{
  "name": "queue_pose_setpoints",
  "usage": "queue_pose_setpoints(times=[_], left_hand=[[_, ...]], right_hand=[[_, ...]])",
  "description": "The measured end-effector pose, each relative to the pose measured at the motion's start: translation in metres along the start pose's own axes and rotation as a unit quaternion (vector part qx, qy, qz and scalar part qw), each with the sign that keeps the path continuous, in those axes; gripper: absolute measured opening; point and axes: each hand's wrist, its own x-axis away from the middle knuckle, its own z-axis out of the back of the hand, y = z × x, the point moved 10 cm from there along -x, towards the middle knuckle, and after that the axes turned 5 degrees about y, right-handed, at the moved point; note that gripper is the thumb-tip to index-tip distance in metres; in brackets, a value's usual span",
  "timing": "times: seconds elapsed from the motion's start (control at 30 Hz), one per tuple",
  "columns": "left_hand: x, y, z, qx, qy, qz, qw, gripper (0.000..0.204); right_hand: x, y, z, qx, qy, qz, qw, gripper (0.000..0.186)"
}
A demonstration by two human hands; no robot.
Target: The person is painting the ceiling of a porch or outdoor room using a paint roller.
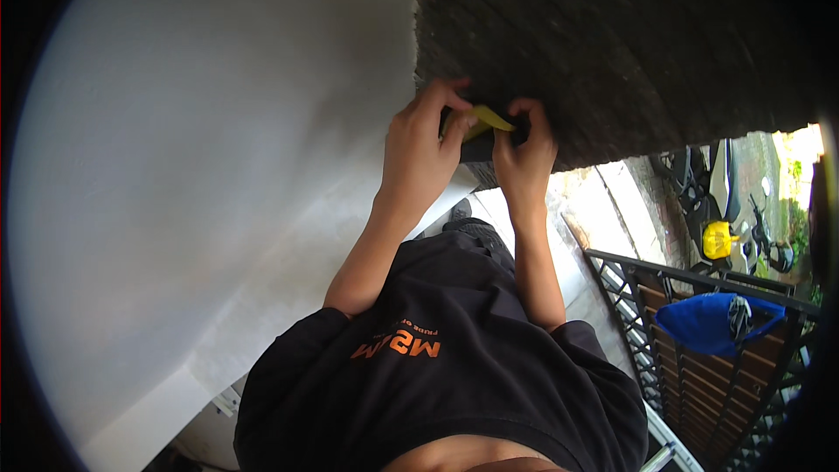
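Observation:
Both my hands are raised close together against a dark, rough, ridged surface [612,44]. A thin, bent yellow strip [492,116] spans the gap between them; I cannot tell whether it is tape, paper or something else. My left hand [419,140] pinches its left part between thumb and fingers, beside the edge where the dark surface meets the white wall. On the other side, my right hand [526,153] has thumb and forefinger curled at the strip's right end. Shadow hides what lies just behind the fingertips.
A smooth white wall [192,122] fills the left side. To the lower right stands a dark metal gate [699,367] with a blue cloth [717,323] hung over it. Motorbikes [699,183] and a yellow bag [719,240] are beyond. Part of a ladder [669,454] shows at bottom right.

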Motion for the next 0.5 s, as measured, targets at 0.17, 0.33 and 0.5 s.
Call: queue_pose_setpoints(times=[0.17,0.33,0.5], left_hand=[[0.047,0.004,-0.02,0.013,-0.263,0.054,0.963,0.022],[0.043,-0.018,0.005,-0.051,-0.187,0.144,0.97,0.029],[0.018,-0.003,-0.019,0.124,-0.113,0.069,0.983,0.039]], right_hand=[[0.014,-0.039,0.038,-0.01,0.154,0.189,0.97,0.019],[0.02,-0.036,0.06,-0.017,0.212,0.185,0.96,0.022],[0.026,-0.041,0.051,-0.097,0.165,0.195,0.962,0.027]])
